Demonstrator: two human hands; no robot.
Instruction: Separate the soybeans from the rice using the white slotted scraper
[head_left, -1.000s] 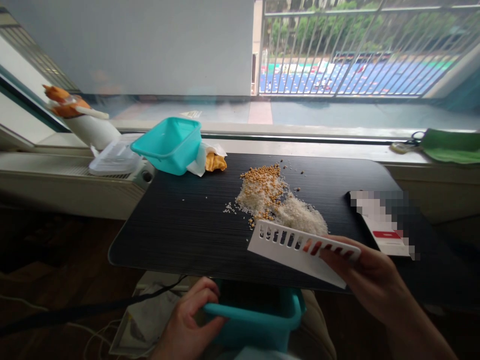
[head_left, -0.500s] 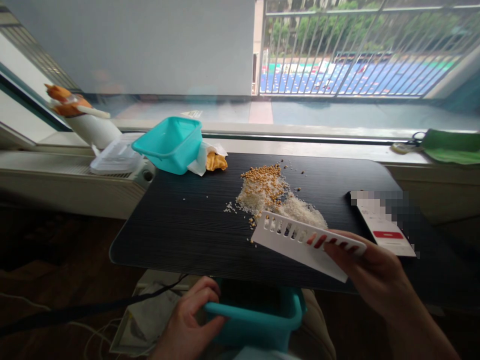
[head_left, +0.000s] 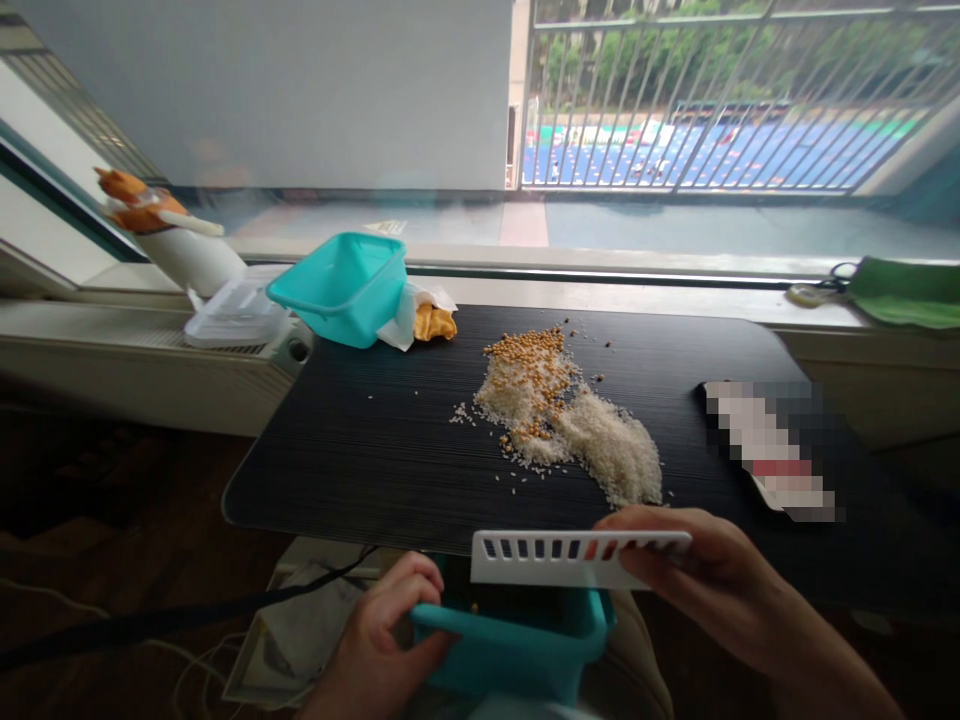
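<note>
My left hand [head_left: 394, 635] grips the left rim of a teal plastic bin [head_left: 517, 640], held just below the table's front edge. Its inside is dark, with one small yellowish bean near the left wall. In my right hand [head_left: 694, 555] is a white slotted plastic strip [head_left: 536, 560], pinched at its right end and held level over the back of the bin. Behind it on the table lies a heap of white rice [head_left: 615, 445], joined to a patch of yellow beans [head_left: 529, 347] mixed with rice. Stray grains are scattered around the heap.
A second teal bin [head_left: 349, 300] stands tilted at the black table's [head_left: 337, 440] back left, beside crumpled white paper with a yellowish piece [head_left: 435, 322]. A phone [head_left: 772, 455], partly blurred, lies at right. Green cloth [head_left: 907, 292] and scissors rest on the sill.
My right hand has drawn the slotted strip from the rice toward me and levelled it over the bin, uncovering the front of the heap. My left hand stays on the rim.
</note>
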